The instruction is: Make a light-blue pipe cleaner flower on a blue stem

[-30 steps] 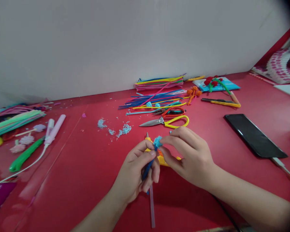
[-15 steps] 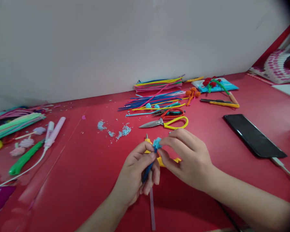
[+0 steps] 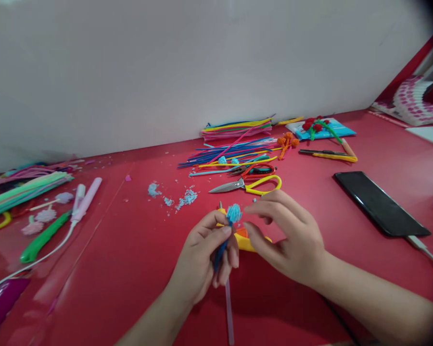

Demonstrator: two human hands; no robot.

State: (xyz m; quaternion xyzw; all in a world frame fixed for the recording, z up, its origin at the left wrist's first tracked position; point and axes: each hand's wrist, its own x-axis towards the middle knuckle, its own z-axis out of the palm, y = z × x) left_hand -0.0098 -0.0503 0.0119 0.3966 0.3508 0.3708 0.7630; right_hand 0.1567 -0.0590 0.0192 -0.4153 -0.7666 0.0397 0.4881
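Observation:
My left hand [image 3: 207, 254] is closed around a dark blue pipe-cleaner stem [image 3: 221, 250] topped with a fluffy light blue tuft [image 3: 234, 212]. Its thumb and forefinger pinch the stem just below the tuft. My right hand [image 3: 288, 235] hovers just right of the tuft, thumb and fingers apart and holding nothing. Beneath both hands on the red table [image 3: 130, 250] lies a yellow and orange glue gun [image 3: 247, 239], partly hidden, with a clear glue stick [image 3: 229, 312] running toward me.
Yellow-handled scissors [image 3: 250, 184] and red-handled pliers [image 3: 254, 169] lie just beyond my hands, near blue fluff scraps [image 3: 185, 197]. Piles of coloured pipe cleaners [image 3: 238, 139] sit by the wall. A black phone [image 3: 380, 203] is at the right; a green tool [image 3: 43, 235] and a pink device [image 3: 84, 199] at the left.
My right hand let go of the blue tuft and drew back a little to the right, fingers opening. The left hand kept hold of the stem.

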